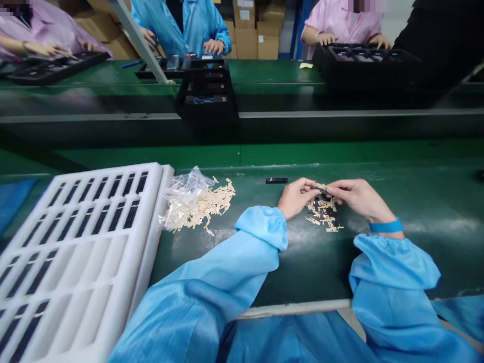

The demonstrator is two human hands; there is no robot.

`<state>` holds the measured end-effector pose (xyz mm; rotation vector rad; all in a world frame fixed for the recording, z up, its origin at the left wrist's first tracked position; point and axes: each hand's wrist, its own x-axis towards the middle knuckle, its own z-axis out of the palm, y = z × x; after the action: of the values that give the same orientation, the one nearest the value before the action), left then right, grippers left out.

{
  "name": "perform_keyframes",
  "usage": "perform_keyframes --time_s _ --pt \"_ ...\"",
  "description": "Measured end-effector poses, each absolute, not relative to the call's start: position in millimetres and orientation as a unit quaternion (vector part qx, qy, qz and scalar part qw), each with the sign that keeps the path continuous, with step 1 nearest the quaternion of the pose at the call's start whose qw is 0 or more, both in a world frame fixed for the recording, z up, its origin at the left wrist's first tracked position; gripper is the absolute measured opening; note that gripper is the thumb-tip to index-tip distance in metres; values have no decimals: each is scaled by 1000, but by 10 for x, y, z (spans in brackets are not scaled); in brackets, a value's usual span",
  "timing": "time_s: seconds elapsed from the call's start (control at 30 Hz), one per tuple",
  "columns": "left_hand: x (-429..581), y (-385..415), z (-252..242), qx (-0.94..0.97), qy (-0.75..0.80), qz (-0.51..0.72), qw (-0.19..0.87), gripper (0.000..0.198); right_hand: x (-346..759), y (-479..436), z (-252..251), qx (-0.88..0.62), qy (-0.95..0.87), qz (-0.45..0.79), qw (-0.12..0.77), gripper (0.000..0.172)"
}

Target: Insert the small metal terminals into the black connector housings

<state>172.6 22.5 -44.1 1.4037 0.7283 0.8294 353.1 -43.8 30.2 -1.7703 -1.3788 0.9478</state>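
My left hand (298,195) and my right hand (350,195) face each other over the green table, fingertips pinched on a small dark strip (320,191) between them. What exactly the strip is cannot be made out. Beneath the fingers lies a pile of small cream and black pieces (325,214). Just beyond my left hand rests a short row of black strips (277,180). Farther left, many cream pieces (206,204) spill beside a clear plastic bag (189,186).
A white foam tray (130,242) with slots, several holding black strips, stands at the left on another tray. Across the bench, co-workers in pink (350,22) and blue (189,25) smocks handle black trays (207,91). A slanted metal post (141,43) rises at the far left.
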Motion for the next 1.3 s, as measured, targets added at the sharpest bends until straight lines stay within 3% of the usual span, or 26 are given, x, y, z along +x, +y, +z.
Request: perform_keyframes --time_s 0.27,0.37,0.5,0.63,0.77,0.9,1.07,1.3 --pt "1657 208 -395 773 265 323 477 19 3485 -426 315 -694 -488 322 421 50" --pt "1658 217 -374 724 292 360 511 15 3457 -414 277 -689 -492 334 414 50" --pt "1673 231 -376 583 333 384 634 33 3414 -403 229 -683 -523 340 380 48" --pt "1674 232 -408 537 342 392 664 21 3402 -396 230 -697 -516 316 385 44" --pt "1634 206 -384 642 319 360 597 14 3407 -400 268 -692 -497 296 432 39" --pt "1610 191 -350 718 274 364 526 20 3318 -408 311 -678 -501 299 446 37" --pt "1372 94 -355 623 394 433 519 23 2932 -405 232 -668 -499 312 456 37" --pt "614 -164 -237 694 424 465 351 20 2193 -491 -190 -601 -580 265 483 27"
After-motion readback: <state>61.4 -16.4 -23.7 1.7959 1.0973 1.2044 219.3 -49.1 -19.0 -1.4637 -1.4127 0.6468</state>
